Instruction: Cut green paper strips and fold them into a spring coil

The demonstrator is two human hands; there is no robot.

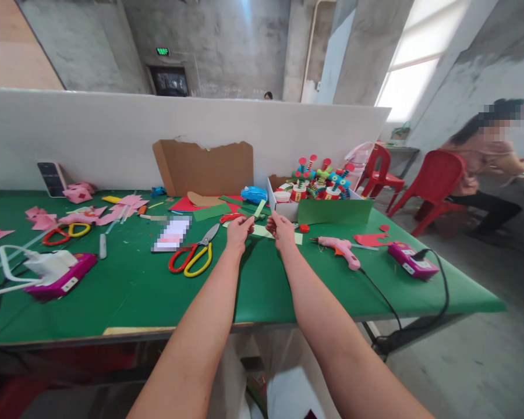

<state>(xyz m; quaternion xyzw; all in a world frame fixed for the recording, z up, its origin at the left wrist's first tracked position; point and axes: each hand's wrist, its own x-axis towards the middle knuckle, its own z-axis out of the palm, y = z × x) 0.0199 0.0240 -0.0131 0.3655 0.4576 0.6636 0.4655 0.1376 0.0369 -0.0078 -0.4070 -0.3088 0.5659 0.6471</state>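
Both my arms reach out over the green table (pixel 126 291). My left hand (pixel 239 228) is closed in a pinch on the lower end of a pale green paper strip (pixel 259 209) that rises to the upper right. My right hand (pixel 280 228) is closed too, fingers pinched beside the same strip, just above a pale green sheet (pixel 266 232) lying on the table. Red-and-yellow scissors (pixel 195 255) lie just left of my left hand. A pink glue gun (pixel 340 249) rests to the right of my right hand.
A white box (pixel 288 209) of colourful paper figures stands behind my hands, a cardboard piece (pixel 205 167) leans on the white partition. Pink paper scraps, second scissors (pixel 65 233) and a power strip (pixel 59 276) lie left; another power strip (pixel 410 262) right. A person sits on a red chair (pixel 436 180) far right.
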